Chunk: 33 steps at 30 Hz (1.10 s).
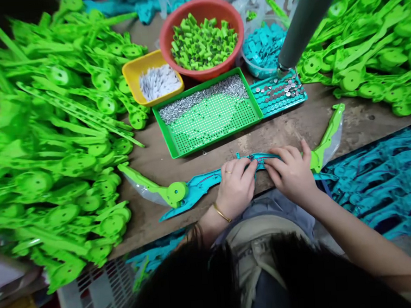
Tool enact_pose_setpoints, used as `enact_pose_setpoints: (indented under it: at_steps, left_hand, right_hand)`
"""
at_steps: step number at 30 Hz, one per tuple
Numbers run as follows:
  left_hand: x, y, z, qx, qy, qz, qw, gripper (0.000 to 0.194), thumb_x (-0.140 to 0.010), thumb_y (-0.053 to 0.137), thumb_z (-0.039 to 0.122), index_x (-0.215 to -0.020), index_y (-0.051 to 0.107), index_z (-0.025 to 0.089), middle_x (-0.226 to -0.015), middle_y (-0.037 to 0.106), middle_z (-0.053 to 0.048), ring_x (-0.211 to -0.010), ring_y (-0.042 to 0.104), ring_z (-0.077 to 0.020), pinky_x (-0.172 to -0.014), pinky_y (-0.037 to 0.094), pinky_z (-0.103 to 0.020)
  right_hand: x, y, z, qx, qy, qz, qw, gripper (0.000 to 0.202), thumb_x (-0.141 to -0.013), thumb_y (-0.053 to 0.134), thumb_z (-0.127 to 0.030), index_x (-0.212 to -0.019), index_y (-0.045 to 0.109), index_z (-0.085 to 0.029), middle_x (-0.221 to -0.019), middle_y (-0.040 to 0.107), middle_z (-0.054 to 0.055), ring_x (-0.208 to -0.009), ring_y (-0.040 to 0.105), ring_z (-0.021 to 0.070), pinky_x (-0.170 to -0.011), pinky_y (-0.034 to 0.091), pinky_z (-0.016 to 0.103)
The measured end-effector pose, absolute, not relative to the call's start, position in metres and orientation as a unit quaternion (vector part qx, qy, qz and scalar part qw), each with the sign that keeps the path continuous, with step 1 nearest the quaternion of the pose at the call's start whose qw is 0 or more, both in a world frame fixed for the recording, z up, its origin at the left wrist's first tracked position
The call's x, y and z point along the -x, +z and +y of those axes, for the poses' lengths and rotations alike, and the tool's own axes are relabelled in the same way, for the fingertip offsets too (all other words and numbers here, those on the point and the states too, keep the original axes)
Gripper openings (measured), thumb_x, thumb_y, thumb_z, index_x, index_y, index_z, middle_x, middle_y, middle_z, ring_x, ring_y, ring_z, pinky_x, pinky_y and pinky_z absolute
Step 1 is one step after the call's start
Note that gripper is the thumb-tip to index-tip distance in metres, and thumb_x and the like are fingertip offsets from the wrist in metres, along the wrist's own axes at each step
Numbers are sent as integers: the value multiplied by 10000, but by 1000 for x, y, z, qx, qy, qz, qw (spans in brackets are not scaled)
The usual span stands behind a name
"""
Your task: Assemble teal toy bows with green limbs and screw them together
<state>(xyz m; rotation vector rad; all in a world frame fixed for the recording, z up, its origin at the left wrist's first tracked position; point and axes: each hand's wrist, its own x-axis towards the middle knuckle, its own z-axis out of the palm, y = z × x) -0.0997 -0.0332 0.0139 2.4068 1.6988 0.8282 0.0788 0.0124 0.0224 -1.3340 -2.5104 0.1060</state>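
A long blue plastic piece (200,187) lies across the front of the wooden table, with a green arm (159,187) at its left end and another green arm (325,149) at its right end. My left hand (237,184), a gold bracelet on its wrist, has its fingers bent onto the middle of the blue piece. Close beside it, my right hand (292,172) pinches the same piece with thumb and index finger. Thin dark wires show between the two hands. Any small part under the fingertips is hidden.
Green parts (63,162) pile up at left and more green parts (369,41) at right. Behind the hands are a green tray (207,121) of screws, a yellow bin (138,86), a red bowl (203,70) and a blue tray (280,100). A dark pole (305,22) slants down at back right.
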Motion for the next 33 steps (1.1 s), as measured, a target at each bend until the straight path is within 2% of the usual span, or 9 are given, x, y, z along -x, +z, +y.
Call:
enact_pose_setpoints:
  at_steps: [5,10,14,25,30,33]
  left_hand:
    - [103,7,-46,-776,253,578,-5,303,-949,570,373,-1103,722,160,-1120,678,-148,-1062,505,-268,-946,384,-425]
    - [102,4,-48,-780,249,573,-18,366,-924,600,424,-1192,704,197,-1189,664,-147,-1137,485,-285,-1032,346,-459]
    - [100,3,-46,-773,242,585,-29,424,-924,569,508,-1162,712,187,-1242,650,-157,-1178,470,-305,-1065,320,-495]
    - [98,9,-44,-777,234,584,-4,465,-912,583,517,-1194,683,161,-1289,618,-184,-1225,479,-329,-1098,305,-541]
    - [136,21,-51,-711,306,633,-14,424,-910,606,473,-1242,648,212,-1299,590,-158,-1229,498,-317,-1076,365,-527]
    - [161,29,-57,-676,322,662,-38,331,-912,623,373,-1211,649,233,-1256,609,-135,-1209,519,-299,-1057,394,-512]
  right_hand:
    - [-90,33,6,451,29,-878,158,209,-951,534,-331,-974,718,-234,-1163,703,61,-1097,579,232,-1177,178,540]
    - [-123,42,13,502,34,-841,197,196,-950,548,-324,-1008,706,-223,-1112,707,69,-1079,615,223,-1164,215,521]
    - [-140,36,13,512,21,-838,189,183,-948,556,-322,-952,708,-220,-1090,708,69,-1060,626,228,-1151,226,541]
    - [-136,28,4,496,-1,-856,146,180,-926,585,-333,-905,745,-253,-1190,690,70,-1130,583,266,-1141,220,604]
    - [-147,26,9,513,18,-841,172,268,-912,604,-363,-1105,699,-203,-1184,685,111,-1124,596,279,-1145,229,621]
    - [-143,28,16,494,-7,-852,174,280,-906,615,-362,-1109,687,-182,-1170,689,122,-1100,599,279,-1144,231,615]
